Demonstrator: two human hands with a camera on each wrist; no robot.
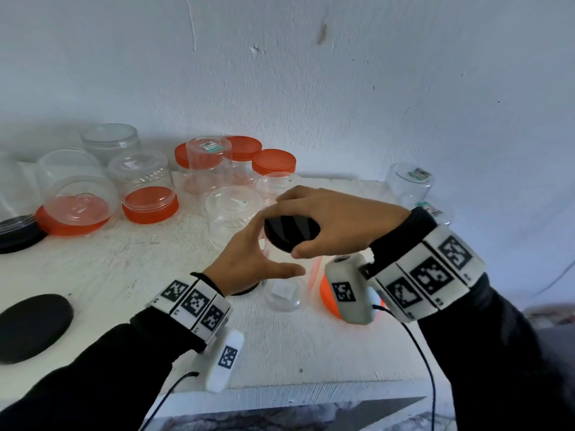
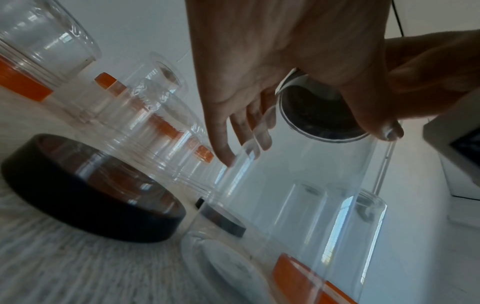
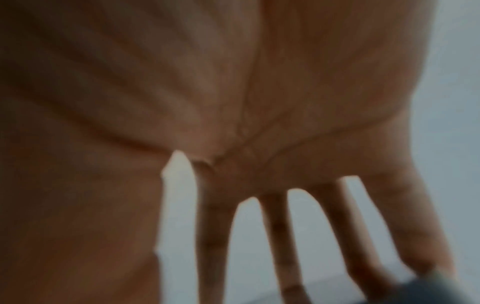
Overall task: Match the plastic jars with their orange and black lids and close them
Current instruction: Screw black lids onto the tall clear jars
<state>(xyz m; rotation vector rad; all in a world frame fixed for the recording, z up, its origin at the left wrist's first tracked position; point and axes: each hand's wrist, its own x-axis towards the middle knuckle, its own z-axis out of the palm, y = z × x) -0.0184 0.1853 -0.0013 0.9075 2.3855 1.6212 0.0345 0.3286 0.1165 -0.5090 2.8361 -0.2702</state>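
My right hand grips a small black lid from above, fingers curled round its rim. The lid sits at the mouth of a tall clear plastic jar, seen from below in the left wrist view as a dark disc. My left hand holds that jar near its top, fingers along one side and the thumb on the other. In the head view the jar is blurred and mostly hidden by both hands. The right wrist view shows only a blurred palm and fingers.
Several clear jars standing upside down on orange lids crowd the back left of the white table. Two black lids lie at the left edge. An orange lid sits under my right wrist. Clear jars stand at the back right.
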